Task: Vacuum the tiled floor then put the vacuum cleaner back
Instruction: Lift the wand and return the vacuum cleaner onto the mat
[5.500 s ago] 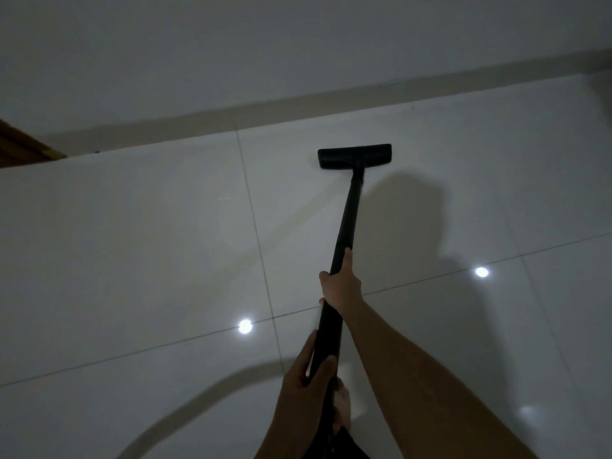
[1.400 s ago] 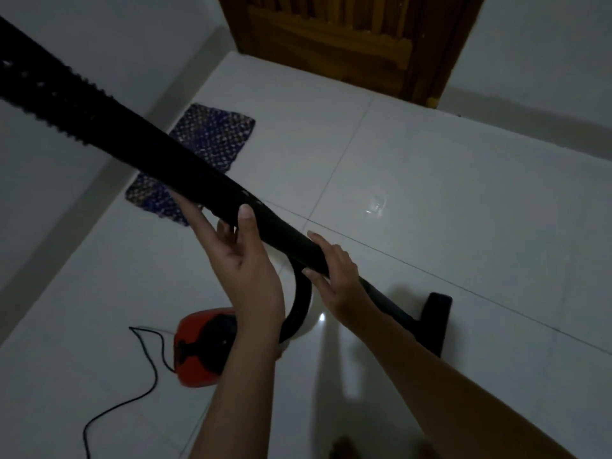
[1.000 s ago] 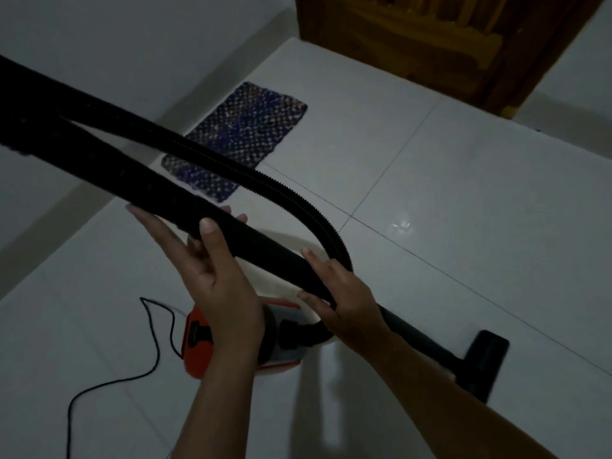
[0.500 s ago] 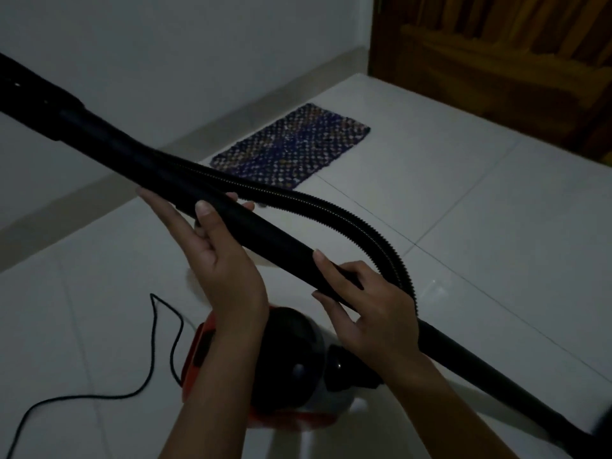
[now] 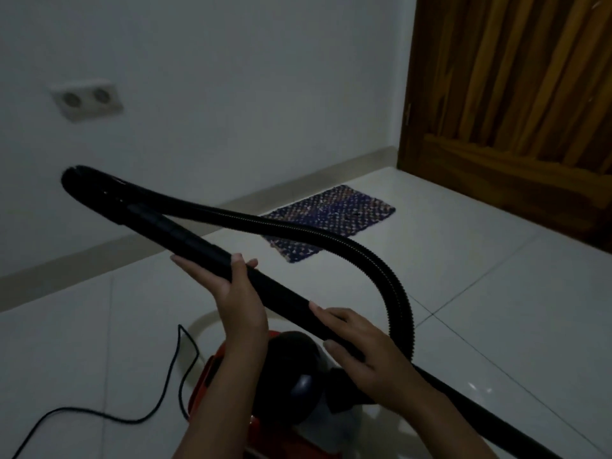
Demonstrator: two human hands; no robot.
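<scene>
I hold the black vacuum wand slanted across the view, its handle end high at the left. My left hand grips it from below, thumb over the top. My right hand grips it lower down. The ribbed black hose loops from the handle end over to the right and down behind my right hand. The red and black vacuum body sits on the white tiled floor beneath my hands. The floor head is out of view.
A black power cord trails left across the floor from the vacuum body. A blue patterned mat lies by the wall. A wooden door stands at the right. A double wall socket is on the white wall at the left.
The view has tilted up and turned, bringing in the wall socket and more of the door. The wand's handle end has come into view; both hands keep their grip on it.
</scene>
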